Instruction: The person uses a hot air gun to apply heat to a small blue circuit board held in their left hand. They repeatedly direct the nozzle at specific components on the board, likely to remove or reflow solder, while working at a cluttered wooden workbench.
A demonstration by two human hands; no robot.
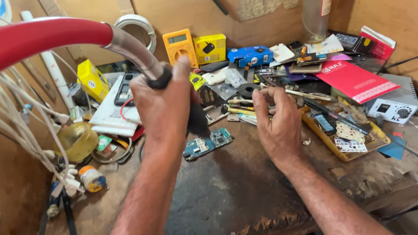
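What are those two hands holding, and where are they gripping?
The left hand grips the flexible metal hose at its black lower end. The right hand pinches something small at its fingertips; what it is cannot be told.

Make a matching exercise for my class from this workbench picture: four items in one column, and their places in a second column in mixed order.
Items:
1. yellow multimeter
2. circuit board
3. clear bottle
4. red booklet

Places:
A. on the dark mat between the hands
B. right side, beside a grey meter box
C. upright at the back wall, right of centre
D. at the back wall, next to a yellow box

Pairs: 1-D, 2-A, 3-C, 4-B
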